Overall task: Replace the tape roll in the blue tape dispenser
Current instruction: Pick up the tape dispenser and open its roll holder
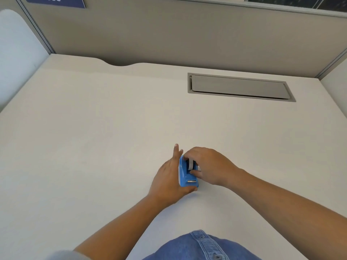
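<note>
A small blue tape dispenser [185,175] stands on the white desk [93,137], its metal cutter facing me. My left hand [170,177] lies along its left side, thumb wrapped under the near end, holding it in place. A pale tape roll [190,164] sits in the dispenser's slot. My right hand [208,165] reaches over from the right, with fingers on the far top of the roll and thumb on its near side, pinching it. The right side of the dispenser is hidden by that hand.
A grey cable hatch [238,87] is set into the desk at the far right. Grey partition walls [169,30] close the desk at the back and sides. My denim shirt [202,246] shows at the bottom edge.
</note>
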`<state>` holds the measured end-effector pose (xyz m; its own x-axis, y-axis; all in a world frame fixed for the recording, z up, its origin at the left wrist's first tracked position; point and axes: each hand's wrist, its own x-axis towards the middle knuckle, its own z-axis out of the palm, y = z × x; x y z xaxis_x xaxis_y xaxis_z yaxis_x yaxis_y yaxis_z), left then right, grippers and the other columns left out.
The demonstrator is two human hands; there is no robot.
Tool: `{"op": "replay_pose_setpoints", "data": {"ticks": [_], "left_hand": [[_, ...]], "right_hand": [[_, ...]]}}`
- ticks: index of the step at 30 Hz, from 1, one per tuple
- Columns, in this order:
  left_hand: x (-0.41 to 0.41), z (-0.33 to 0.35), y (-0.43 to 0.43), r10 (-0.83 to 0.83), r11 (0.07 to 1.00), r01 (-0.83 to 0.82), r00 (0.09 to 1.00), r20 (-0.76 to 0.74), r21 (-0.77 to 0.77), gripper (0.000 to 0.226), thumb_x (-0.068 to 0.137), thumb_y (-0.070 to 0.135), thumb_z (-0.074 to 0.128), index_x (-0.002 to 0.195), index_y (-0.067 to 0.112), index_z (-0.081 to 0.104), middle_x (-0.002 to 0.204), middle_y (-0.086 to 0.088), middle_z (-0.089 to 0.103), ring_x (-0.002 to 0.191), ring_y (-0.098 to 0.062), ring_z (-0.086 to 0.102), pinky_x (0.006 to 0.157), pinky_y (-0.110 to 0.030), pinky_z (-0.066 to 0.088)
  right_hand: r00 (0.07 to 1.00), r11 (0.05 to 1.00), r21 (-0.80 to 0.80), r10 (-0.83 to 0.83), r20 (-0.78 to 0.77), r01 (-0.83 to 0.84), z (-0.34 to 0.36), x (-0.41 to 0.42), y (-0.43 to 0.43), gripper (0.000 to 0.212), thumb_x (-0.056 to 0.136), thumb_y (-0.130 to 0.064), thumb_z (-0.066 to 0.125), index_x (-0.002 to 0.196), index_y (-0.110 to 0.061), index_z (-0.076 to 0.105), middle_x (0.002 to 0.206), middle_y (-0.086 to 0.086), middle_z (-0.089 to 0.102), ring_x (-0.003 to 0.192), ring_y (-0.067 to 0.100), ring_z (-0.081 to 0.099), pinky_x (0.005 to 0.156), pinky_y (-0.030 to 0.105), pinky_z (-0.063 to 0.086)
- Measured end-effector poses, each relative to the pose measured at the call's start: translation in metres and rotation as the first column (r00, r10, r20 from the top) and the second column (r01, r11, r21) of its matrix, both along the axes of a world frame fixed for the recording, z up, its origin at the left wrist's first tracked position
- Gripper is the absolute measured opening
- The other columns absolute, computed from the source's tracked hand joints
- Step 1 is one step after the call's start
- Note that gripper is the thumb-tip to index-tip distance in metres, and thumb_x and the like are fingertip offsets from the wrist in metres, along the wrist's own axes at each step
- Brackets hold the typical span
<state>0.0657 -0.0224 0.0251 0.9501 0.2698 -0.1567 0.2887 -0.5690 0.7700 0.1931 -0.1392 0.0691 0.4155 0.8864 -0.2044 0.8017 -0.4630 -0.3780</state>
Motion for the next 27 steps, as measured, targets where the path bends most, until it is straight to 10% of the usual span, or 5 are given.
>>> {"op": "replay_pose_setpoints", "data": {"ticks": [27], "left_hand": [[0.005,-0.005,0.001,0.04,0.99,-0.05,0.996,-0.079,-0.133,0.129,0.067,0.044,0.085,0.15,0.037,-0.013,0.144,0.013,0.049,0.122,-0.013,0.055,0.092,-0.023,0.042]], "right_hand": [[0.999,0.997,-0.081,-0.014,-0.036,0.011,0.018,0.004,0.019,0.025,0.071,-0.014,0.07,0.092,-0.026,0.064,0.091,-0.006,0.064,0.079,0.015,0.055,0.066,0.032,0.052]]}}
